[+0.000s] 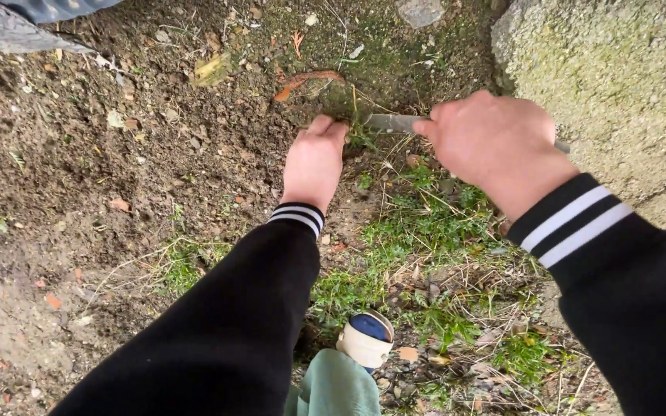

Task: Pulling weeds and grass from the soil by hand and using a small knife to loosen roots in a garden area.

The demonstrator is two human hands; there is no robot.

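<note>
While the left hand point(314, 160) pinches a grass tuft point(358, 139) beside the stone wall point(618, 77) to steady it, the right hand point(495, 142), fingers wrapped tight, holds a blade point(391, 122) against its base.

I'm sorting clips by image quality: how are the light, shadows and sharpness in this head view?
Head view: soft, even daylight, no hard shadows or glare; left hand, right hand and the grey tool it grips look sharp; soil detail is crisp; the black sleeves go featureless near the bottom edge.
</note>
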